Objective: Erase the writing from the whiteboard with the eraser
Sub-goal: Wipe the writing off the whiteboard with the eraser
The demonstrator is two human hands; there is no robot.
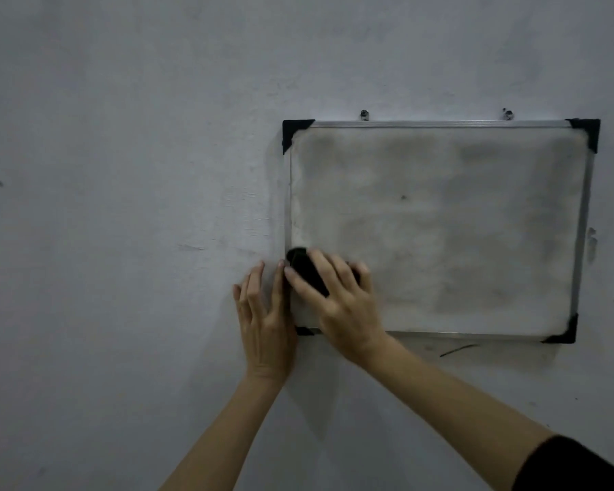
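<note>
Fingers (325, 265) of right hand (341, 299): curled over eraser (303, 267), gripping it and pressing it flat to board (458, 221). Fingers (254, 283) of left hand (263, 324): straight, released, holding nothing, laid flat on wall (121, 171) just left of frame (287, 207); touching frame or not, cannot tell.

Wall: grey, scuffed, behind all else.

Board: hung right of centre below two hooks (364, 114); metal frame, black corner caps (296, 132). No legible writing; only grey smears (475, 154) over most of face, darkest toward far right.

Right forearm: reaching in from near right, black sleeve (575, 466) at near-right edge of view.

Eraser: black, oblong, on near-left part of board, its far-left end at or against left frame. Long axis slanted from far left to near right, running under palm, roughly in line with forearm.

Key relation: eraser at board's left limit; nearly all smeared face to right and far side of fingers; no room for a leftward stroke.

Judged: task well along, residue only. Next stroke likely rightward, broadside to eraser's long axis for widest swath. Right hand alone on eraser; left hand nearer frame, placed as if to steady board. Risk, judged: board swinging on hooks under sideways push.
</note>
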